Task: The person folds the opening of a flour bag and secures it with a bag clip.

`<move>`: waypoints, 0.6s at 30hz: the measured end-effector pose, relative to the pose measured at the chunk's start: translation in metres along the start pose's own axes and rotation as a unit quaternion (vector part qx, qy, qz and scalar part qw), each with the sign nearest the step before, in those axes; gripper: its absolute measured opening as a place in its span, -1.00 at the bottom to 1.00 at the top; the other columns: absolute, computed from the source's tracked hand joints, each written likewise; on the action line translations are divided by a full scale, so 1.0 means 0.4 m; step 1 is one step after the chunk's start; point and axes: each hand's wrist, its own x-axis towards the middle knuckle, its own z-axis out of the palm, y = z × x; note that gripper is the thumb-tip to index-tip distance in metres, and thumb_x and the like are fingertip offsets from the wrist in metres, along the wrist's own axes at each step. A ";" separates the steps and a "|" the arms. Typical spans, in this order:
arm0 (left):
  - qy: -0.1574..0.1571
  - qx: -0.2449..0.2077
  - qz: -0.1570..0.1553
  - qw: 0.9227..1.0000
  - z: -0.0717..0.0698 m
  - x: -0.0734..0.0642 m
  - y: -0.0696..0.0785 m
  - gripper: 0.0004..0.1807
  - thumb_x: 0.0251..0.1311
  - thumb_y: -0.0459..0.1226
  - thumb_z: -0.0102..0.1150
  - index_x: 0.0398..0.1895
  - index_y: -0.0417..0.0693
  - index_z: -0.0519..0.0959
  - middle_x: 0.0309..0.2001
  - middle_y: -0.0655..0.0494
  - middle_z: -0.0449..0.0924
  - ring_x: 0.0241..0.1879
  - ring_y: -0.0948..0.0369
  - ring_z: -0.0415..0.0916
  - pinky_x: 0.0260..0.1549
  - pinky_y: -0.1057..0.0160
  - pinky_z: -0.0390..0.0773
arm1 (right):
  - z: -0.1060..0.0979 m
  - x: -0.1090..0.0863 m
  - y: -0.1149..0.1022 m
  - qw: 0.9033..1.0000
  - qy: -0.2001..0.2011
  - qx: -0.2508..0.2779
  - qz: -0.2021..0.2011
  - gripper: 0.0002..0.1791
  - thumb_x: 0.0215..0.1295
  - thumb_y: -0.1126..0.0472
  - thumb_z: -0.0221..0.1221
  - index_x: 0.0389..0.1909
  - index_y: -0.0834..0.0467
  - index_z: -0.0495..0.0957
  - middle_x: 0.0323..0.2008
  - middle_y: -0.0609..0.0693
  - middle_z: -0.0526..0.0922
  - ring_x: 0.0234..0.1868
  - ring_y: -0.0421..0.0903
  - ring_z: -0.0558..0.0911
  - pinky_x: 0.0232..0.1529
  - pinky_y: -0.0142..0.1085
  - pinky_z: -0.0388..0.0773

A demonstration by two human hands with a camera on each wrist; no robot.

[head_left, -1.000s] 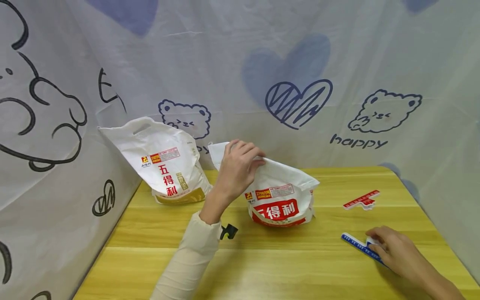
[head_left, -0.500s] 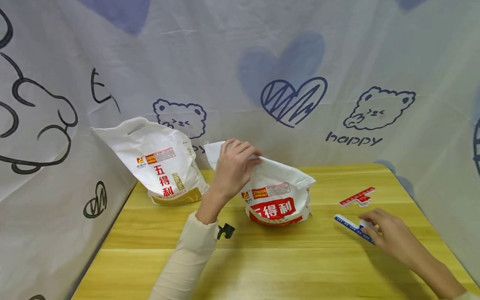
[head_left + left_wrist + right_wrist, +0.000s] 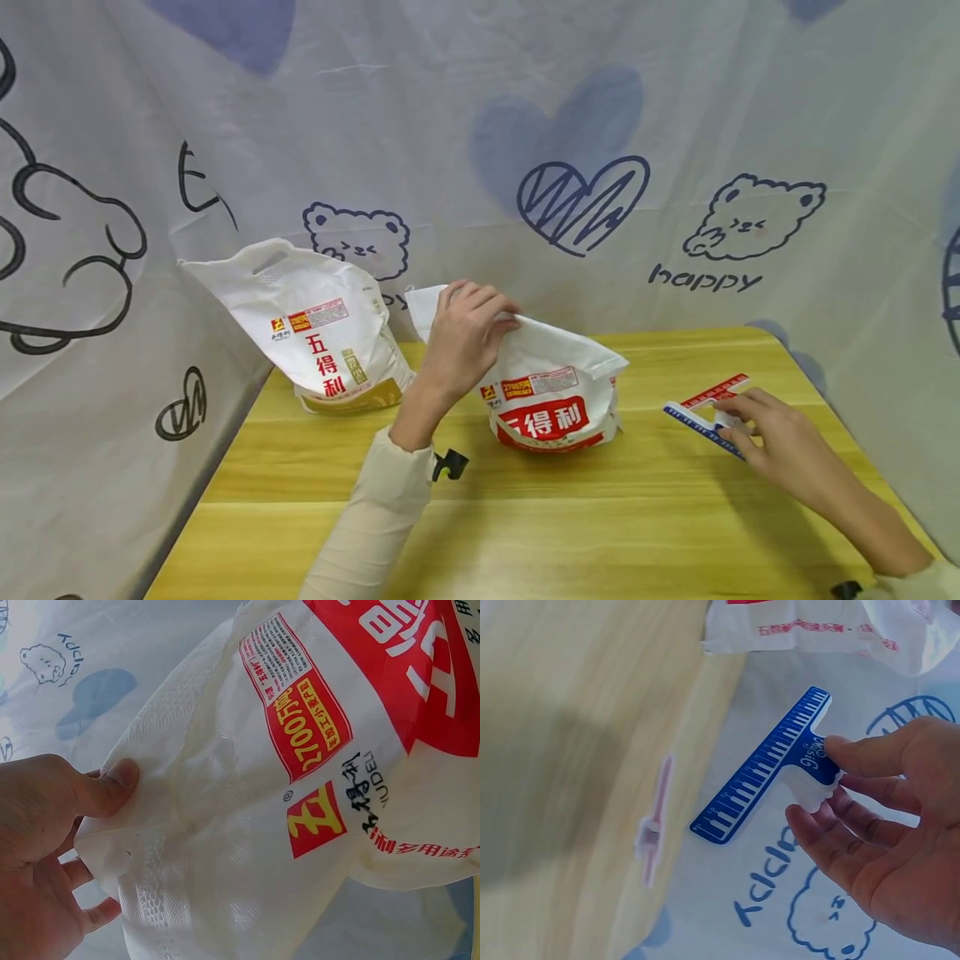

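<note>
My left hand (image 3: 467, 337) grips the folded top edge of a white flour bag (image 3: 551, 417) with red lettering, which stands on the table. In the left wrist view, the thumb lies on the near face of the bag and the other fingers go behind its edge. On the right, my right hand (image 3: 783, 437) pinches a blue clip (image 3: 769, 765) with a piano-key print by its handle, thumb on one side and fingers on the other. The blue clip is held above the table. Behind it in the head view, a red clip (image 3: 716, 390) lies on the table, partly covered.
A second white flour bag (image 3: 315, 333) with a gold base stands at the back left, leaning toward the side curtain. The wooden table (image 3: 555, 533) ends at a printed curtain (image 3: 450, 108) behind and at both sides.
My right hand has lifted the blue clip off the table and moved it up and away, toward the red clip. The left hand keeps its grip on the bag; the view has shifted slightly.
</note>
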 end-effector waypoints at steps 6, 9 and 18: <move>0.001 0.001 0.002 1.000 -0.003 -0.002 -0.001 -0.90 0.24 -0.34 0.41 -0.21 -0.05 0.71 -0.21 0.14 0.71 -0.08 0.12 0.54 0.36 -0.07 0.28 | -0.021 0.028 -0.011 1.000 0.006 -0.007 0.003 -0.69 0.03 0.41 0.50 -0.19 0.25 0.66 -0.30 -0.02 0.58 -0.46 -0.23 0.43 -0.57 -0.37 0.42; 0.000 0.001 0.003 1.000 -0.004 -0.003 0.000 -0.90 0.24 -0.34 0.41 -0.21 -0.04 0.71 -0.21 0.14 0.71 -0.08 0.12 0.54 0.35 -0.09 0.29 | -0.032 0.040 -0.016 1.000 0.010 -0.004 0.005 -0.68 0.03 0.42 0.49 -0.17 0.25 0.66 -0.30 0.00 0.59 -0.44 -0.17 0.51 -0.55 -0.33 0.51; 0.005 -0.004 0.006 1.000 0.001 -0.002 0.008 -0.90 0.23 -0.36 0.41 -0.21 -0.05 0.71 -0.21 0.14 0.71 -0.08 0.12 0.53 0.35 -0.09 0.28 | -0.065 0.065 -0.028 0.999 0.033 -0.007 -0.011 -0.66 0.07 0.43 0.45 -0.09 0.25 0.68 -0.24 0.02 0.65 -0.42 -0.13 0.57 -0.51 -0.28 0.57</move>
